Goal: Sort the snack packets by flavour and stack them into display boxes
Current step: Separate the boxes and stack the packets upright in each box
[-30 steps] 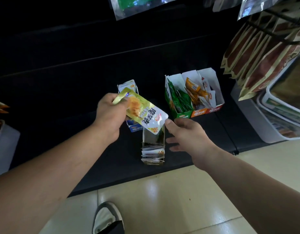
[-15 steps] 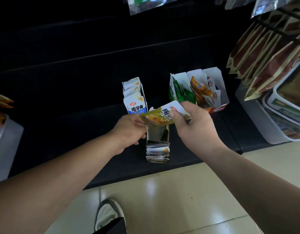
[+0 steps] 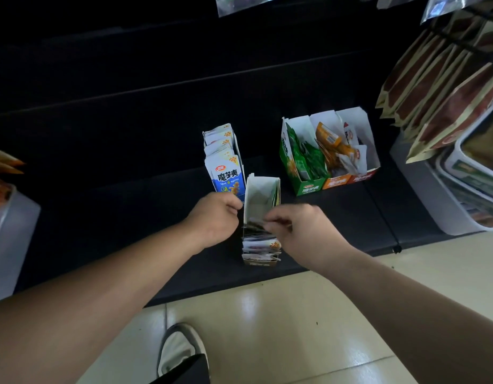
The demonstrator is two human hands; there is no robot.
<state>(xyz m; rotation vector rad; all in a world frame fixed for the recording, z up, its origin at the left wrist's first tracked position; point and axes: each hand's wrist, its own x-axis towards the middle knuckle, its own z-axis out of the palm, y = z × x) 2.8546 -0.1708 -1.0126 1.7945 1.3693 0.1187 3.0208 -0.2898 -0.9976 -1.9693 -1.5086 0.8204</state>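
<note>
A dim black shelf (image 3: 129, 189) stands over a glossy cream tiled floor (image 3: 295, 328) that reflects light; brown bags (image 3: 433, 79) hang at right.

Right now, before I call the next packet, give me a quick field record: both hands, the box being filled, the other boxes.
left hand: curled against narrow box, left wall; grip unclear
right hand: fingertips at stacked packets inside it; pinch unclear
narrow box: near end packed, far end bare
blue packets: upright row, left of it
green box, orange box, red box: side by side at right, holding packets
</note>
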